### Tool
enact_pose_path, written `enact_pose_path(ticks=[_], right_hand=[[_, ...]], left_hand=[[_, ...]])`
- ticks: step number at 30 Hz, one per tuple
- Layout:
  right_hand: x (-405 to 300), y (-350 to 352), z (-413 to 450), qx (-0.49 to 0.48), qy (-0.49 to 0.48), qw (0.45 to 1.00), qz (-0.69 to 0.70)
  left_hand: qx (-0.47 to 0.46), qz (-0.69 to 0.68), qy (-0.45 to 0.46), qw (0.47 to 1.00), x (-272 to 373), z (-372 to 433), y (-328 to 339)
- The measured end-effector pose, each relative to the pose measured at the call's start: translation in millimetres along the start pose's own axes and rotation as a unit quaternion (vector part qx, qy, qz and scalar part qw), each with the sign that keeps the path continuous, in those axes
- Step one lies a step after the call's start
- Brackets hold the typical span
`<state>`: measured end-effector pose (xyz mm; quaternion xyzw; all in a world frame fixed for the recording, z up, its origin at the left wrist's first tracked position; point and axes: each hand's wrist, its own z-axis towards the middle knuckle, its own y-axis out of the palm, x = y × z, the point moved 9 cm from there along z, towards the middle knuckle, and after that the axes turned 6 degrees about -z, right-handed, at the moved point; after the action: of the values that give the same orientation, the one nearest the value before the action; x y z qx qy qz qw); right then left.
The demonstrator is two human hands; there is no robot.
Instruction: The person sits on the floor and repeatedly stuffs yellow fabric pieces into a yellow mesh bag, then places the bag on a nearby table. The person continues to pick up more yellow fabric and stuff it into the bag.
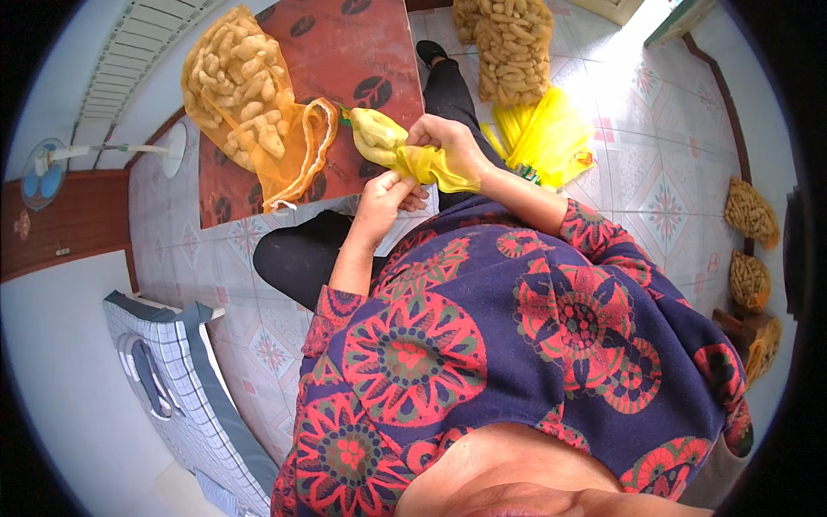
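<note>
My left hand (389,201) pinches the gathered lower side of a small yellow mesh bag (380,137), which holds pale, lumpy tubers that look like ginger or small sweet potatoes. The neck of that bag is wrapped over and around my right hand (452,145), whose fingers are curled on the mesh. The filled end points towards the left, above the edge of a red patterned table (362,39). On the table lies a large orange mesh sack (242,84) of the same tubers, its drawstring mouth turned towards my hands.
A stack of flat yellow mesh bags (543,139) lies right of my thigh, beside an upright full sack (515,52). Smaller filled sacks (751,213) stand along the right wall. A standing fan (44,173) is at left; a bed with checked cloth (161,362) is lower left.
</note>
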<state>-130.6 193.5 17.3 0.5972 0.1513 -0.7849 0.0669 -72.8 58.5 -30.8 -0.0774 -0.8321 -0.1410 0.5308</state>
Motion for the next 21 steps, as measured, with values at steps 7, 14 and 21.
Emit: enact_pose_path(ticks=[7, 14, 21], right_hand=[[-64, 10, -36, -0.083, -0.157, 0.976, -0.124], [-60, 26, -42, -0.138, -0.171, 0.967, -0.131], [-49, 8, -29, -0.02, -0.12, 0.979, -0.164]], left_hand=[[-0.031, -0.494, -0.02, 0.869, 5, 10, -4], [-0.012, -0.531, -0.007, 0.847, 5, 48, -31], [0.045, -0.511, 0.066, 0.856, 23, 107, -85]])
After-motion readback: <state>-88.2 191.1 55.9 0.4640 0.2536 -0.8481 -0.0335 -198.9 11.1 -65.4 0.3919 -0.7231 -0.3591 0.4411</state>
